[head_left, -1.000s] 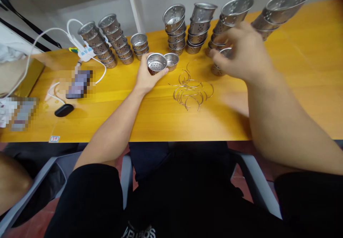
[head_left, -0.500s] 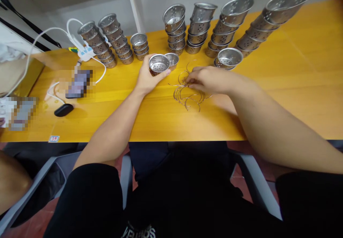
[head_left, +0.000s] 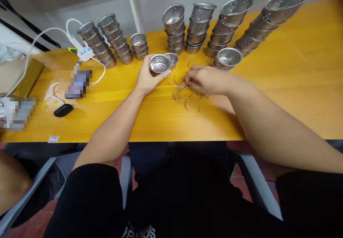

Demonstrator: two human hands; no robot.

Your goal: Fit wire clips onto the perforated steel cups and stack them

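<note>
My left hand (head_left: 148, 79) is wrapped round a perforated metal cup (head_left: 160, 64), its open top facing up. Another metal cup (head_left: 172, 60) stands just behind and to the right, partly hidden by the held one. To the right, my right hand (head_left: 199, 78) pinches at thin curved wires (head_left: 179, 94) that lie in a loose heap on the yellow table (head_left: 158, 123). Its fingertips are closed over the upper part of the heap, and which wire they grip is too small to make out.
Several stacks of perforated cups (head_left: 176, 34) line the back of the table. A short stack (head_left: 228, 58) stands behind my right wrist. At left are a phone (head_left: 79, 84), white cables, a power strip (head_left: 85, 53) and a black case (head_left: 63, 110).
The fingers of my right hand have drawn closer together over the wires, and some wires near the fingertips have shifted. My left hand still holds the cup in nearly the same place.
</note>
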